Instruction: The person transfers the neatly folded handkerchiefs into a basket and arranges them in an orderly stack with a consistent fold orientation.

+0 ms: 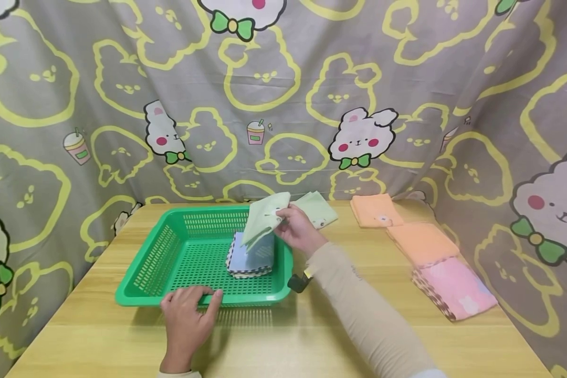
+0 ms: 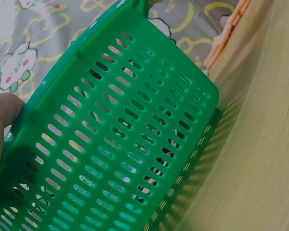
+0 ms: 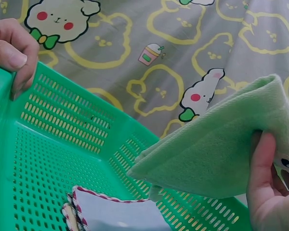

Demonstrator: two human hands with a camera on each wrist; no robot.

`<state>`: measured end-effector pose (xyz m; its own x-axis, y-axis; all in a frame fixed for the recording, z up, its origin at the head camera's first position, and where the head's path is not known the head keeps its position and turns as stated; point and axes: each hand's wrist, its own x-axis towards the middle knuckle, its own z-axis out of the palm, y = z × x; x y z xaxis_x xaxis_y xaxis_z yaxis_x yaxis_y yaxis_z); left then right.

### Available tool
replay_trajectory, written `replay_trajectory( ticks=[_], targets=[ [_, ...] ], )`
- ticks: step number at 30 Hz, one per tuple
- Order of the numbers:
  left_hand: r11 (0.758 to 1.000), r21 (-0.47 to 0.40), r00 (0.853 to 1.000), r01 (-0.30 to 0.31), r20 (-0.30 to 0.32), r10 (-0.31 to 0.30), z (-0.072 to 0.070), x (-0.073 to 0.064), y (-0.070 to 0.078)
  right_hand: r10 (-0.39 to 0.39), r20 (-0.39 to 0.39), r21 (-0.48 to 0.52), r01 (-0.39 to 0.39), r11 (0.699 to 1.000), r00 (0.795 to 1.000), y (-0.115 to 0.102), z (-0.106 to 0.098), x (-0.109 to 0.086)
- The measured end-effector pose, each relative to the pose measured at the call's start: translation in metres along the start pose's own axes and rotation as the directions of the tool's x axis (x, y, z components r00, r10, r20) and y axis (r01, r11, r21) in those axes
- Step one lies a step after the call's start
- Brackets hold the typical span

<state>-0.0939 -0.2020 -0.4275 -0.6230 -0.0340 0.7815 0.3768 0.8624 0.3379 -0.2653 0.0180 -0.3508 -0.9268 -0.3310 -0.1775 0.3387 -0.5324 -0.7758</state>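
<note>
A folded light green towel (image 1: 264,218) hangs from my right hand (image 1: 302,231), pinched between thumb and fingers above the right side of the green plastic basket (image 1: 137,262). In the right wrist view the green towel (image 3: 207,149) spreads over the basket's edge, fingers at its right side. My left hand (image 1: 189,320) grips the basket's near rim, fingers over the edge. Inside the basket on the right lies a stack of folded towels, with a blue towel (image 1: 257,254) on top and checkered edges below. The left wrist view mostly shows the slotted outer wall of the basket (image 2: 111,120).
Another folded green towel (image 1: 318,207) lies behind the right hand. To the right on the wooden table (image 1: 359,331) are an orange towel (image 1: 375,210), a second orange towel (image 1: 425,241) and a pink towel (image 1: 458,291). A patterned curtain (image 1: 283,121) hangs behind.
</note>
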Motion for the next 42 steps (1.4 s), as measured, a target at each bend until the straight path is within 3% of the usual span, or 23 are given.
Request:
replay_trajectory(
  ticks=[21, 42],
  targets=[
    [1.0, 0.001, 1.0, 0.017, 0.01, -0.017, 0.0, 0.0, 0.003, 0.044, 0.026, 0.037, -0.044, 0.998, 0.999, 0.01, 0.008, 0.002],
    [0.999, 0.004, 0.999, 0.041, 0.019, -0.041, -0.001, 0.0, 0.002, 0.144, -0.015, -0.04, -0.145, 0.989, 0.989, 0.029, 0.025, 0.01]
  ],
)
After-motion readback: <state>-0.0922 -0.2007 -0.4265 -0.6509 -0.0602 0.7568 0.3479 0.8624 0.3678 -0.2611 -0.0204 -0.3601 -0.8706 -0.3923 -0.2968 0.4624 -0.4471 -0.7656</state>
